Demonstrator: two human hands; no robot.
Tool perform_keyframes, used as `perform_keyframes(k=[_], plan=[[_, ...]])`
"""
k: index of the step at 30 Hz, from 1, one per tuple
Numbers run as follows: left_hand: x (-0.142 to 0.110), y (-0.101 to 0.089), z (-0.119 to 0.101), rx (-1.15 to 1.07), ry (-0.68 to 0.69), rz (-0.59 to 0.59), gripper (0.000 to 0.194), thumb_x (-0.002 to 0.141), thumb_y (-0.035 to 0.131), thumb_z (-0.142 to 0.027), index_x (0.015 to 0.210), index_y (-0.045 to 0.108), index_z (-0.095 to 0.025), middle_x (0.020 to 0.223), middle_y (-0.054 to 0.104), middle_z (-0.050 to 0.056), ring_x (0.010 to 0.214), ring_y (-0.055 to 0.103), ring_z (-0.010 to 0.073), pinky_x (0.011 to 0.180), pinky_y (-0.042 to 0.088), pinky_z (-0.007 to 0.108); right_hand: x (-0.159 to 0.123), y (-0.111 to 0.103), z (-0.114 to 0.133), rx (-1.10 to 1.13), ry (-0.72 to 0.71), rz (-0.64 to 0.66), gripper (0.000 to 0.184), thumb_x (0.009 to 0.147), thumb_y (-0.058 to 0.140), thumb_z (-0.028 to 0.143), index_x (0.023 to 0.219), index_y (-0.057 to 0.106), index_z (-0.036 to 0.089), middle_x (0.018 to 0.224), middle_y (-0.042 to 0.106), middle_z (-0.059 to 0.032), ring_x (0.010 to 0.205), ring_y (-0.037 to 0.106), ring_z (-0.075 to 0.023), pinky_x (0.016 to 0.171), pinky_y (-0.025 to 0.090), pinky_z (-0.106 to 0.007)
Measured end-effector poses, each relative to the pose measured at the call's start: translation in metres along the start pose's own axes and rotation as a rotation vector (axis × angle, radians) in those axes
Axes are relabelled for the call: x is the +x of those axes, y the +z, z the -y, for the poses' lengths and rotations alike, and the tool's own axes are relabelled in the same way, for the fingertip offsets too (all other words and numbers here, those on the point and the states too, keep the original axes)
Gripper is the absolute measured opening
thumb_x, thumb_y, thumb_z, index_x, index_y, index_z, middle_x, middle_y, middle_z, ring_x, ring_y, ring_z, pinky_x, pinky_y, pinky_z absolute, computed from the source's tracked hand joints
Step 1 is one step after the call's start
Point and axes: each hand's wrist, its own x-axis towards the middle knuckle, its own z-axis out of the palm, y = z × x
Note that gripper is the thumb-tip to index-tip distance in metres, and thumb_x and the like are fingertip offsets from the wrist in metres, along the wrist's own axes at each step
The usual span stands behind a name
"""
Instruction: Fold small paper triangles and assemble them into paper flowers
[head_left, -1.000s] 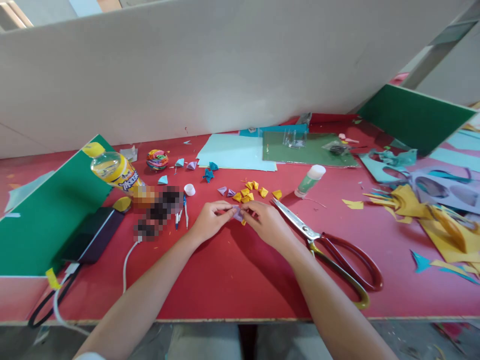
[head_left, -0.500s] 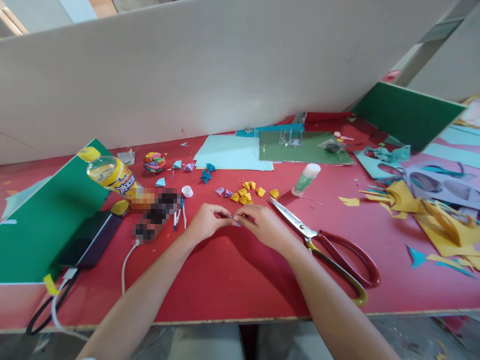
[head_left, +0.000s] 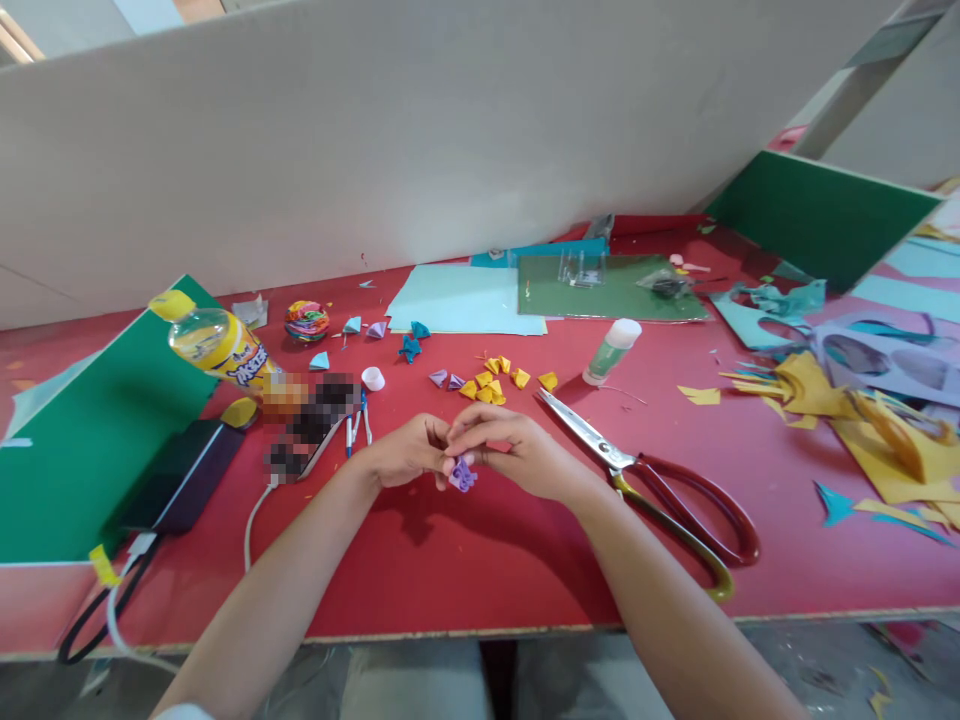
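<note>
Between my fingertips is a small purple folded paper piece (head_left: 463, 476), its layered edges turned toward me. My left hand (head_left: 411, 450) pinches it from the left, and my right hand (head_left: 510, 448) closes on it from the right; the fingers hide part of it. Just beyond my hands lie several yellow folded paper pieces (head_left: 487, 388) and two lilac ones (head_left: 447, 380). Large scissors (head_left: 619, 460) with red and olive handles rest beside my right wrist. A glue stick (head_left: 611, 353) stands uncapped-looking behind them, and a white cap (head_left: 373, 379) lies to the left.
On the left are a yellow-capped bottle (head_left: 217, 340), a black power bank (head_left: 184, 478) with cables, and a rubber-band ball (head_left: 307, 321). Light blue sheets (head_left: 457, 300) and a green sheet (head_left: 585, 300) lie at the back. Paper scraps (head_left: 817, 390) crowd the right. A white partition (head_left: 450, 130) stands behind.
My hands have drawn slightly nearer and turned, so more of the purple paper piece shows below the fingers. Both hands still hold it.
</note>
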Motion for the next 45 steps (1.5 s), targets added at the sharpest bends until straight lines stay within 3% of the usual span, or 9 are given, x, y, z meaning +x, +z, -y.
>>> perform_keyframes(k=[2, 4, 8, 10, 12, 21, 30, 37, 45], plan=[[0.002, 0.001, 0.0, -0.002, 0.012, -0.012, 0.03, 0.05, 0.079, -0.03, 0.065, 0.062, -0.01, 0.057, 0.056, 0.0, 0.047, 0.051, 0.0076, 0.041, 0.044, 0.018, 0.0, -0.001, -0.002, -0.039, -0.018, -0.054, 0.019, 0.08, 0.053, 0.011, 0.085, 0.066, 0.022, 0.089, 0.055, -0.0042, 0.08, 0.056, -0.0133, 0.07, 0.047, -0.027], [0.004, 0.002, 0.0, 0.033, 0.11, -0.101, 0.027, 0.055, 0.076, -0.03, 0.068, 0.061, -0.012, 0.057, 0.056, -0.001, 0.047, 0.05, 0.0073, 0.043, 0.043, 0.018, 0.0, -0.002, -0.004, -0.109, -0.027, -0.135, 0.019, 0.081, 0.05, 0.01, 0.082, 0.066, 0.021, 0.087, 0.058, -0.0041, 0.078, 0.057, -0.0134, 0.068, 0.048, -0.026], [0.007, 0.006, 0.0, 0.267, 0.556, -0.439, 0.022, 0.058, 0.075, -0.023, 0.058, 0.055, -0.014, 0.057, 0.054, -0.003, 0.053, 0.049, 0.0068, 0.05, 0.041, 0.018, 0.0, -0.005, -0.006, -0.244, -0.017, -0.304, 0.023, 0.08, 0.047, 0.006, 0.081, 0.065, 0.021, 0.087, 0.062, -0.0037, 0.075, 0.059, -0.0136, 0.066, 0.049, -0.026], [0.006, 0.01, 0.0, 0.425, 0.721, -0.511, 0.026, 0.05, 0.079, -0.019, 0.056, 0.054, -0.013, 0.059, 0.054, -0.002, 0.057, 0.049, 0.0084, 0.054, 0.041, 0.02, 0.0, -0.006, -0.006, -0.279, -0.01, -0.341, 0.024, 0.078, 0.047, 0.005, 0.081, 0.065, 0.021, 0.084, 0.063, -0.0026, 0.071, 0.06, -0.0126, 0.064, 0.05, -0.024], [0.004, 0.013, 0.0, 0.52, 0.783, -0.529, 0.028, 0.046, 0.081, -0.018, 0.059, 0.056, -0.014, 0.062, 0.056, -0.001, 0.059, 0.051, 0.0099, 0.054, 0.042, 0.021, 0.0, -0.006, -0.006, -0.302, -0.008, -0.35, 0.026, 0.077, 0.046, 0.003, 0.08, 0.064, 0.021, 0.081, 0.063, -0.002, 0.069, 0.06, -0.0122, 0.063, 0.05, -0.023], [0.005, 0.014, -0.004, 0.436, 0.665, -0.478, 0.019, 0.053, 0.077, -0.019, 0.062, 0.061, -0.015, 0.068, 0.055, 0.0, 0.061, 0.052, 0.0108, 0.054, 0.043, 0.023, 0.0, -0.007, -0.005, -0.274, -0.004, -0.323, 0.02, 0.079, 0.047, 0.008, 0.077, 0.063, 0.02, 0.079, 0.063, -0.0027, 0.068, 0.06, -0.0141, 0.062, 0.05, -0.026], [0.004, 0.016, -0.005, 0.315, 0.66, -0.454, 0.016, 0.052, 0.078, -0.019, 0.06, 0.064, -0.015, 0.067, 0.056, 0.0, 0.061, 0.054, 0.0106, 0.054, 0.044, 0.023, -0.001, -0.007, -0.004, -0.253, -0.025, -0.331, 0.021, 0.078, 0.048, 0.007, 0.076, 0.063, 0.02, 0.078, 0.062, -0.002, 0.068, 0.059, -0.013, 0.062, 0.048, -0.025], [0.003, 0.016, -0.006, 0.371, 0.659, -0.482, 0.013, 0.056, 0.076, -0.022, 0.062, 0.066, -0.016, 0.067, 0.058, 0.001, 0.058, 0.055, 0.0103, 0.051, 0.046, 0.022, -0.001, -0.007, -0.003, -0.244, 0.008, -0.349, 0.021, 0.077, 0.048, 0.006, 0.075, 0.063, 0.02, 0.079, 0.062, -0.0016, 0.069, 0.058, -0.0129, 0.062, 0.048, -0.025], [0.0, 0.019, -0.005, 0.659, 0.732, -0.513, 0.013, 0.061, 0.072, -0.025, 0.066, 0.064, -0.016, 0.069, 0.061, 0.002, 0.061, 0.056, 0.0115, 0.054, 0.046, 0.022, 0.0, -0.008, -0.003, -0.303, 0.067, -0.351, 0.022, 0.076, 0.047, 0.007, 0.076, 0.064, 0.021, 0.079, 0.064, -0.0022, 0.07, 0.06, -0.0142, 0.063, 0.049, -0.026]])
